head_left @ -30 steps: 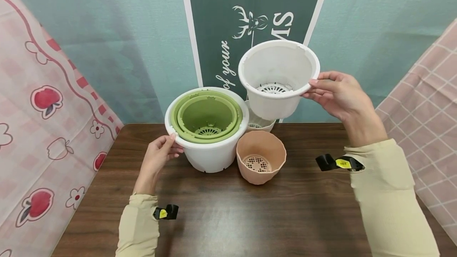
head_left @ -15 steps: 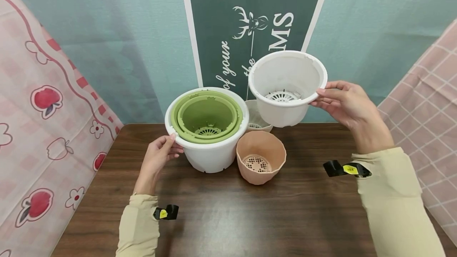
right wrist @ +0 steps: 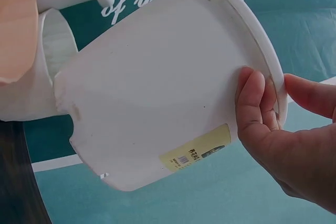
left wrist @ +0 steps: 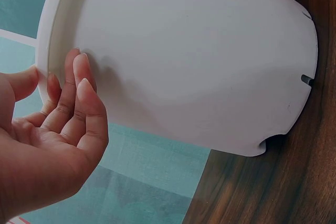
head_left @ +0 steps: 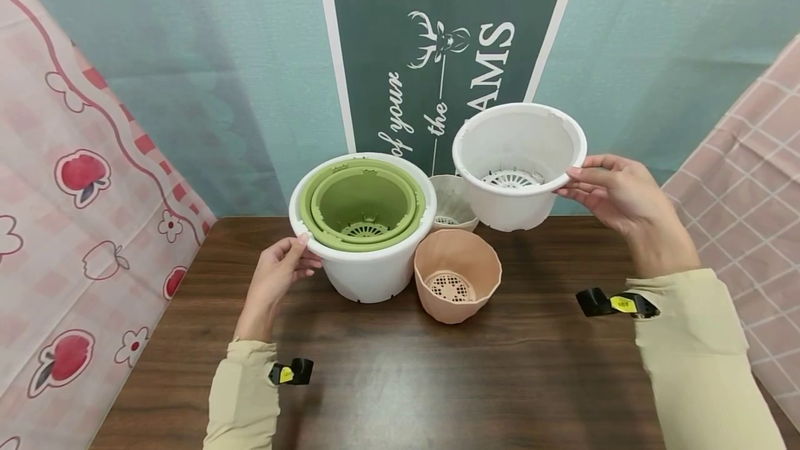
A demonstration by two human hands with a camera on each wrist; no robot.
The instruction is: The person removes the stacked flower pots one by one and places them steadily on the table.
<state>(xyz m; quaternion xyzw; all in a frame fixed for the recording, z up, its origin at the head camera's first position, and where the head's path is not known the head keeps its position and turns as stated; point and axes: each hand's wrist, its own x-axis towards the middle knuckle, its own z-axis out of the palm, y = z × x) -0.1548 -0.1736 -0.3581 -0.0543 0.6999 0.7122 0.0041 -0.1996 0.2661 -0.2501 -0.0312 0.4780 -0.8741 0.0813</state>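
- The left hand pinched the rim of the left pot, with the thumb on the edge and the other fingers bent under it.
- The left pot was white and stood upright on the brown table.
- Two green pots sat in the left pot, one inside the other.
- The right hand gripped the rim of the right pot, thumb on the edge and bent fingers under it.
- The right pot was white too, and it was up in the air, above the back part of the table.
- It had slots in its bottom and a yellow sticker on its side.
- The orange pot stood on the table just beside the left pot, on its right.
- The cream pot was behind the orange pot, between the two white ones. I could not tell if it touched the right pot.
- A blue-green cloth hung at the back, with a white deer and white letters on its dark part.
- Pink cloths hung at both sides.
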